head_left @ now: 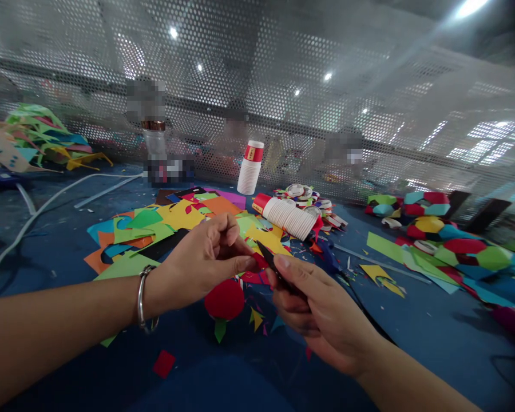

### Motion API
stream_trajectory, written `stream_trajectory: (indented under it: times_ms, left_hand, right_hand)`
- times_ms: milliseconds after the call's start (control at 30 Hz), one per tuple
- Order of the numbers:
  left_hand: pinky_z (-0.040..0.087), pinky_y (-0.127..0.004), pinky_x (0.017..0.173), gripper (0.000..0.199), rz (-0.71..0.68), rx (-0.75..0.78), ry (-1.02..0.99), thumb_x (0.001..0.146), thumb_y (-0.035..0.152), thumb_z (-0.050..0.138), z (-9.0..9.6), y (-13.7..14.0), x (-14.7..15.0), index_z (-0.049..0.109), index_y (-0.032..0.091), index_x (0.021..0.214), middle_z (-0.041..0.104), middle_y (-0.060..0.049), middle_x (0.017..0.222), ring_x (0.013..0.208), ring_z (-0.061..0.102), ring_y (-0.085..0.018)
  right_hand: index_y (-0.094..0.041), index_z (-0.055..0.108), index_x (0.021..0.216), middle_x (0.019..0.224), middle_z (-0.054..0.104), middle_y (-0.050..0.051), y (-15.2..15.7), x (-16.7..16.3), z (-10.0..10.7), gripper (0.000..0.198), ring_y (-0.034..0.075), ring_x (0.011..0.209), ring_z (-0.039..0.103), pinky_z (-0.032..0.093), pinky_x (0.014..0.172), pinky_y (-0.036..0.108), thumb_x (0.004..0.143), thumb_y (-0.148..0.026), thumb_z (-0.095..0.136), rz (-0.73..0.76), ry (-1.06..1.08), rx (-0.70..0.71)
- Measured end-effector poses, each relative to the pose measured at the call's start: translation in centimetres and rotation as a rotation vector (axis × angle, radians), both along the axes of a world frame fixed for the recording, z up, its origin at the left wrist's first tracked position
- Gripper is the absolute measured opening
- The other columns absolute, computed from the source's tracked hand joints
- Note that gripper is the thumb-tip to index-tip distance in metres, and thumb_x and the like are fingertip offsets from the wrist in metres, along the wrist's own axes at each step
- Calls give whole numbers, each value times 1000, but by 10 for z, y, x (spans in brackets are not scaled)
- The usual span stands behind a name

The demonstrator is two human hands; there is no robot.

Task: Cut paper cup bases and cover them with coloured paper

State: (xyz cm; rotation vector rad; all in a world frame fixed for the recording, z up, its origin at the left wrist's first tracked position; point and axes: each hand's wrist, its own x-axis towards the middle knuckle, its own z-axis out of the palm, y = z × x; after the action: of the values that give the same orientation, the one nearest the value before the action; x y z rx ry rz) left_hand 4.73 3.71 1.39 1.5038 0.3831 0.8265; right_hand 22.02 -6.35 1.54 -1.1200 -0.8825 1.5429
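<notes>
In the head view, my left hand (217, 257) pinches a small piece of red paper (261, 261) between thumb and fingers. My right hand (309, 303) is wrapped round black scissors (268, 256), their dark pointed tip up against the red paper; the handles are mostly hidden in my palm. Just below my left fingers lies a round red paper shape (224, 299) with a pointed green paper piece (220, 330) at its lower edge. Closer to me is a small red paper square (163, 364). Little coloured scraps lie between the hands.
Coloured paper sheets (133, 234) are heaped behind my left hand. One stack of paper cups (249, 169) stands upright; another stack (289, 217) lies on its side. A blue glue gun (329, 256) trails a black cord. Multicoloured paper balls (472, 254) sit at right, before a perforated metal screen.
</notes>
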Motion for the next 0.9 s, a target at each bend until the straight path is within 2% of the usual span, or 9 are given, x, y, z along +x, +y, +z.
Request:
stream_trajectory:
  times_ms: [233,300,400,500,567,767,900]
  left_hand:
    - [49,-30,75,34,101,2,55,82,20,73,-2,2,-1,40,22,86,59,4,79,79,62,-13]
    - [48,-30,72,35,83,-19,73,80,22,75,-1,0,0,41,22,86,59,4,79,79,63,-15]
    - [47,-30,69,39,41,-47,109,76,25,80,0,-3,1,43,21,86,60,3,77,76,63,-16]
    - [47,-29,68,37,14,-45,117,75,25,79,-1,-5,2,43,21,86,61,2,77,73,61,-15]
    - [47,-29,69,33,12,-6,119,77,21,76,-2,-5,1,45,22,88,61,2,78,74,60,-15]
    - [45,-27,67,12,17,246,169,85,17,65,-4,-5,-3,57,21,93,62,0,83,74,57,-14]
    - [47,-26,72,6,-28,299,189,87,16,61,-2,-6,-4,63,21,89,64,0,84,77,58,-14]
  right_hand:
    - [-19,54,77,59,28,-9,5,0,-5,38,6,49,14,11,40,20,91,-53,66,-142,-209,174]
    - [-20,56,81,60,29,-9,7,1,-7,36,7,50,15,11,41,22,90,-53,67,-151,-298,212]
    - [-21,62,92,63,38,-8,8,2,-10,31,7,49,21,14,42,24,87,-50,71,-146,-468,242]
    - [-21,66,91,64,44,-6,8,2,-11,29,7,50,27,17,42,24,86,-48,73,-141,-545,245]
    - [-21,67,89,61,41,-6,7,2,-11,27,8,49,25,16,41,24,86,-47,72,-144,-538,244]
    - [-20,68,89,60,38,-7,6,1,-11,24,7,48,21,15,40,24,85,-44,74,-163,-476,240]
    - [-21,70,92,59,37,-8,6,1,-10,25,7,47,21,14,41,24,82,-43,77,-151,-456,233]
